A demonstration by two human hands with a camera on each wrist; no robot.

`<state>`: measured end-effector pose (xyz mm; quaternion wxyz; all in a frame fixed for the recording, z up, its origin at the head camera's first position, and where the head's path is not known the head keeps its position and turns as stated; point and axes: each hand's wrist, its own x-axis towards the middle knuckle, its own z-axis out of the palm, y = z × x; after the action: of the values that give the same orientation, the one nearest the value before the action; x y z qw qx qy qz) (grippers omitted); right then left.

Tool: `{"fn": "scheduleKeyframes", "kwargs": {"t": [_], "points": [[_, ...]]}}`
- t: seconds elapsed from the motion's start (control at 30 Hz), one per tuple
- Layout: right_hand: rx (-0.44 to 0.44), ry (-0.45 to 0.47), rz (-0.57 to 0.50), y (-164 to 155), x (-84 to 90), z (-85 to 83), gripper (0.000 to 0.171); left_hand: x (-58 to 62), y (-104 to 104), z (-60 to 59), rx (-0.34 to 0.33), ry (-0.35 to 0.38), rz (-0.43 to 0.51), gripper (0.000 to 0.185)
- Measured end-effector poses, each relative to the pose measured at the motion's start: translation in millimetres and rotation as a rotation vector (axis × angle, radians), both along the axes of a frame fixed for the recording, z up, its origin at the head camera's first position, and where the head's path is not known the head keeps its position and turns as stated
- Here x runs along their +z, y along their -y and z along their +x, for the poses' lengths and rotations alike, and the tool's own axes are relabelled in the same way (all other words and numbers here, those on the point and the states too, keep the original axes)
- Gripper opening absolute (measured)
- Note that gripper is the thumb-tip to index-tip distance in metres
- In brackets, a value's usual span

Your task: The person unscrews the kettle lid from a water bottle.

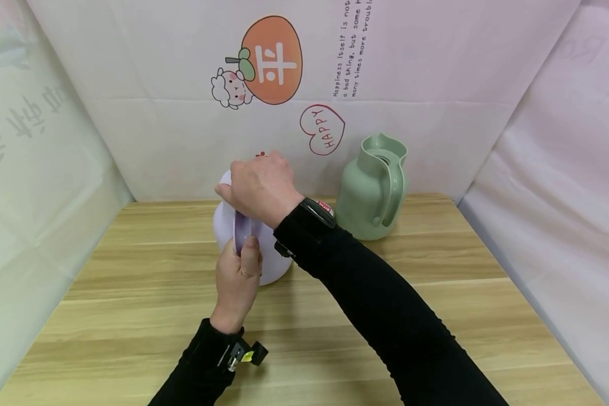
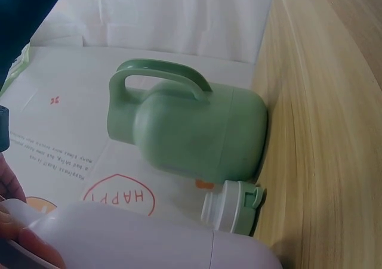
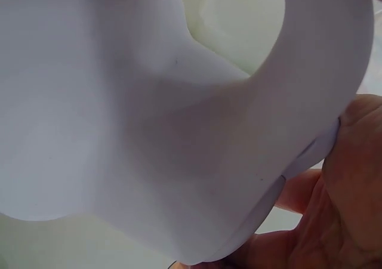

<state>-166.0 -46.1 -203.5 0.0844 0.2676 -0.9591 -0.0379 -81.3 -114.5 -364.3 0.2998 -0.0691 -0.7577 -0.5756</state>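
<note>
A white jug (image 1: 222, 225) stands upright on the wooden table (image 1: 132, 316), a little left of the middle. My left hand (image 1: 237, 276) grips its handle from the near side, thumb pressed on the handle's back. My right hand (image 1: 261, 186) lies over the jug's top with its fingers curled down round it, so the lid is hidden. The left wrist view shows the white jug's shoulder (image 2: 149, 239) close up. The jug's handle and body (image 3: 149, 132) fill the right wrist view, with part of a hand (image 3: 352, 185) against the handle.
A pale green jug (image 1: 373, 189) (image 2: 191, 132) stands open-topped at the back right, near the backdrop. A white and green stopper (image 2: 233, 206) lies on the table beside it. White printed sheets wall in the table at the back and on both sides.
</note>
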Motion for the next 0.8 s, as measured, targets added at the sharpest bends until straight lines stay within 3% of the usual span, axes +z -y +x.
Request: {"fn": "scheduleKeyframes", "kwargs": {"t": [0.8], "points": [[0.060,-0.004,0.035,-2.7,0.9,-3.8,0.046,-2.0,-2.3,0.2,-0.005,0.004,0.006,0.040]]}}
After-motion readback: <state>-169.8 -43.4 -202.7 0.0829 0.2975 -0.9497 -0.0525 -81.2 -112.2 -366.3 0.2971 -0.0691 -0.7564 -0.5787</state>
